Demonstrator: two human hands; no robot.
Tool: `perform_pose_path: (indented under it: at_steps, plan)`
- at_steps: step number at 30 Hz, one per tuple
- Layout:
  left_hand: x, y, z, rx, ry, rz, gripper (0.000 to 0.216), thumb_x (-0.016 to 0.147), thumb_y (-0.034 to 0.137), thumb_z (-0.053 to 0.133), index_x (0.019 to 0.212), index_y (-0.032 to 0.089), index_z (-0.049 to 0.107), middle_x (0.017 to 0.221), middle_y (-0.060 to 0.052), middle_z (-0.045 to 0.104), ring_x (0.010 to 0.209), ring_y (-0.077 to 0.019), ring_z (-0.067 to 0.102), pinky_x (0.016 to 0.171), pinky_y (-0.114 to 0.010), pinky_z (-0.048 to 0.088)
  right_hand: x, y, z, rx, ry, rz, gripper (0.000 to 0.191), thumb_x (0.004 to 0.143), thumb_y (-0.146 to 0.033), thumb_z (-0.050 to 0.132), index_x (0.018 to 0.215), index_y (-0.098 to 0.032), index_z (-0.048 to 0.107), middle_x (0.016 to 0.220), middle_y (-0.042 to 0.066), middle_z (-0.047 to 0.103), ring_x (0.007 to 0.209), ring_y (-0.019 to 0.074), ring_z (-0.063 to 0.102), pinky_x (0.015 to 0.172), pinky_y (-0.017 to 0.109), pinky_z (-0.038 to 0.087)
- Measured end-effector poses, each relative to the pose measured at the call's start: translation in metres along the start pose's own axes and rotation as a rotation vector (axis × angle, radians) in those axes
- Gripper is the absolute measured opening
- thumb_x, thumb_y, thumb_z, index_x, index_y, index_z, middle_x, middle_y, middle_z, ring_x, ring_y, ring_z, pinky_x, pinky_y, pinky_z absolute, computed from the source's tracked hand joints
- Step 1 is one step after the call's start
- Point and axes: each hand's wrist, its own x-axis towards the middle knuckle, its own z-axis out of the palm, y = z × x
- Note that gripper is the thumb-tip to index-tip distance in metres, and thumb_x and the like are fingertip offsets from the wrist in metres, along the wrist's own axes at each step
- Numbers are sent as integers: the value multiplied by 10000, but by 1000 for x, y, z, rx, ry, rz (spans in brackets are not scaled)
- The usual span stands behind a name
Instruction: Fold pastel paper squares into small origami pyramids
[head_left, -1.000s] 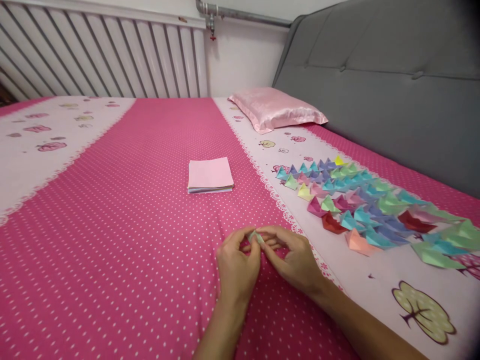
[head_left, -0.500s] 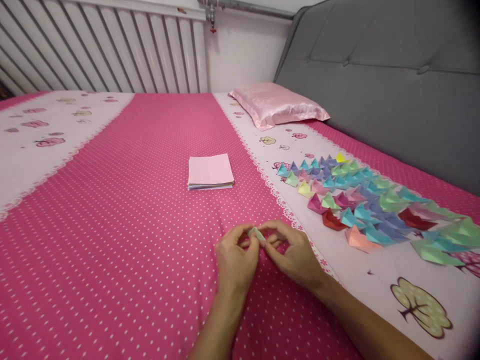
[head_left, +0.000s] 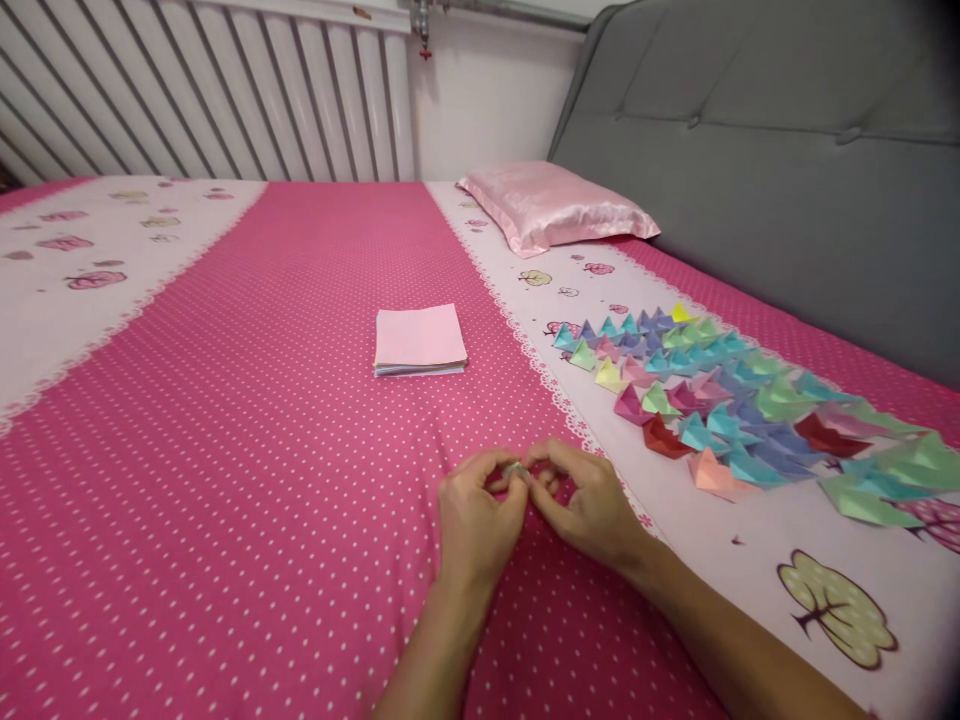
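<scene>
My left hand and my right hand meet low on the pink dotted bedsheet. Both pinch a small pale green folded paper piece between thumbs and fingertips; most of it is hidden by the fingers. A stack of square paper sheets, pink on top, lies farther up the bed. To the right, several folded paper boats in many colours lie in rows on the white strip of the sheet.
A pink satin pillow lies at the head of the bed against a grey padded headboard. A white ribbed radiator runs along the far wall. A tree print marks the sheet near my right forearm.
The hands have stayed together on the paper piece, pressing it tighter so less of it shows. The view has tilted slightly down.
</scene>
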Motion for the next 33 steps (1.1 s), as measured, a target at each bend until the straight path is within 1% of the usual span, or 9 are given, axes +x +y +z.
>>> perform_pose_path:
  at_steps: [2,8,12,17,20,25,28,31,33]
  plan:
    - [0,-1,1,-17,-7,-20,181,701,117,555,802,174,695,794,-47,715,679,-150,665,666,-274,557,0,1,0,-53,-16,-26,38,803,-171,497,795,-198,522,632,-15,548,527,116,525,518,233,430]
    - [1,-7,6,-59,-20,-74,172,690,123,559,792,175,687,777,-47,715,683,-160,674,672,-283,561,1,4,0,-167,-42,-92,98,797,-158,470,712,-203,452,604,-28,470,521,112,466,515,229,375]
    - [2,-7,5,-76,2,-122,156,683,132,566,784,169,679,771,-51,711,699,-164,674,680,-282,551,1,4,0,-188,-54,-104,74,789,-152,475,732,-197,460,613,-27,463,531,114,459,520,230,358]
    - [3,-9,2,-3,25,-154,146,716,165,554,809,161,667,790,-64,702,699,-168,658,677,-296,529,0,6,0,-218,-73,-95,75,755,-134,492,716,-194,471,656,-11,509,555,116,468,546,232,366]
    - [4,-11,-1,79,60,-118,155,728,188,558,830,167,673,814,-67,698,707,-171,642,681,-301,511,0,9,1,-209,-80,-77,73,754,-136,498,716,-195,478,662,-13,529,548,109,475,549,227,372]
    - [7,-18,-7,211,130,-72,158,720,162,552,825,180,669,803,-56,692,702,-177,624,685,-312,490,1,12,1,-187,-53,-53,113,723,-114,503,666,-200,457,634,-17,535,539,108,478,540,223,375]
    - [8,-21,-8,232,118,-53,205,745,139,514,889,183,654,851,-65,691,749,-187,633,716,-323,493,1,12,1,-179,-38,-37,138,713,-110,501,637,-203,435,638,-11,551,539,112,484,541,229,381]
    - [9,-19,-8,249,79,65,296,749,72,466,959,190,639,952,-69,678,879,-193,624,791,-326,489,1,13,2,-163,-38,-13,94,721,-113,505,704,-201,477,680,-3,588,532,116,493,538,238,397]
    - [8,-16,-8,289,37,137,339,737,32,440,950,193,649,1025,-71,660,950,-195,606,839,-331,478,1,14,3,-157,-27,-25,117,722,-104,505,788,-198,522,744,12,615,573,130,524,562,249,423]
